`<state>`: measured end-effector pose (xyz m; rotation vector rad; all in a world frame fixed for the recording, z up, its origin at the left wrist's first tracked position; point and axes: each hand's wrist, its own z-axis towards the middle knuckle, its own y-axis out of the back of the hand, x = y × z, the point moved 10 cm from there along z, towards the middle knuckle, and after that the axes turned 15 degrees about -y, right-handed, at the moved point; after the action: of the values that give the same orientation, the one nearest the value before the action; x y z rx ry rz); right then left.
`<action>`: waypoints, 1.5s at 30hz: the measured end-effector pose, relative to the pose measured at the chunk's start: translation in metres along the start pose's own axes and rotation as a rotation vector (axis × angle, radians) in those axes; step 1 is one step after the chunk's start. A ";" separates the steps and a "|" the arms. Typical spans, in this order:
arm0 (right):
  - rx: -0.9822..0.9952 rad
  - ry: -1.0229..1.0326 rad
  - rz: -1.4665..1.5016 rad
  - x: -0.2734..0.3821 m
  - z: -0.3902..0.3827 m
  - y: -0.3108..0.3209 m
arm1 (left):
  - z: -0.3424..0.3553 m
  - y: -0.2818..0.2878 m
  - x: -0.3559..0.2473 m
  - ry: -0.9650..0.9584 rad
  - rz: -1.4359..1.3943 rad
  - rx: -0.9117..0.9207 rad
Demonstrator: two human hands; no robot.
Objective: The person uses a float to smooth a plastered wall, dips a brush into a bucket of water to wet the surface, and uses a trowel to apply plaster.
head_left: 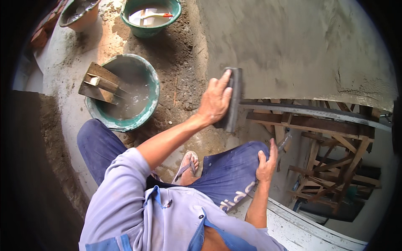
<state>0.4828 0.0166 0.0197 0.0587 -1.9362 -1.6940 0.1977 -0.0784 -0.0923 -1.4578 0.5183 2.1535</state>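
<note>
My left hand (215, 101) is wrapped around a dark grey plastering float (235, 100), its fingers along the back of the tool. The float stands on edge at the left side of a wet grey cement surface (293, 50); whether it touches is hard to tell. My right hand (266, 162) rests at my right knee with fingers stretched out, holding nothing. Left of my left arm sits a green tub (155, 83) of murky grey water. A wooden float with a block handle (100, 83) lies across its rim, partly over the water.
Farther off stand a green bucket (144, 31) holding a brush with a red-tipped handle (157, 15) and an orange-brown bucket (79, 23). A long metal straightedge (310, 111) runs below the cement edge. A drop with wooden framework (335, 163) opens at right, beyond a white ledge (301, 228).
</note>
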 end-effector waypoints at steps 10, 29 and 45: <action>0.152 -0.061 0.062 0.002 0.035 0.016 | 0.049 -0.002 -0.022 -0.321 0.039 -0.191; 0.675 0.294 -0.236 -0.002 0.119 -0.082 | 0.026 0.000 0.032 -0.217 0.110 -0.228; 1.143 0.666 -0.352 0.030 0.062 -0.151 | 0.112 0.155 -0.018 0.046 -0.493 0.313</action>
<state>0.3820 0.0303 -0.1111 1.2494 -2.1069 -0.3852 0.0292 -0.1446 -0.0293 -1.2985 0.4323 1.5810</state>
